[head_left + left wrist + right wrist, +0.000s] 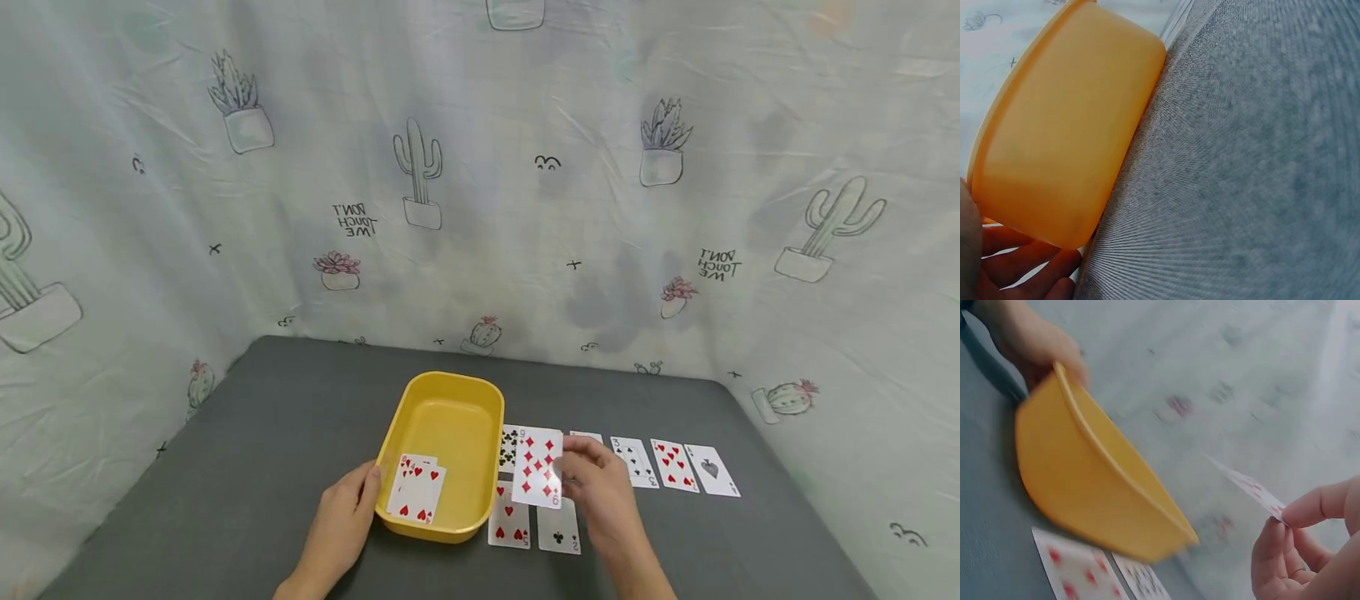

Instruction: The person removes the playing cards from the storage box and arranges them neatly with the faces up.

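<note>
At its near left corner, my left hand [339, 517] grips a yellow plastic bin [450, 425], thumb at the rim and fingers against the outer wall in the left wrist view. Overlapping heart playing cards [420, 496] lie face up inside, toward the near left. My right hand [600, 483] pinches the nine of diamonds [536, 471] by its edge between thumb and fingers, just right of the bin. That card, seen nearly edge-on in the right wrist view, overlaps a clubs card [507, 450], the five of hearts [510, 525] and the two of clubs [558, 533].
Farther right on the dark grey table [300, 417] lie the three of spades [634, 463], the seven of hearts [675, 467] and the ace of spades [711, 472]. Another card [585, 435] is mostly hidden behind my right hand. A cactus-print curtain [480, 250] surrounds the table's back and sides.
</note>
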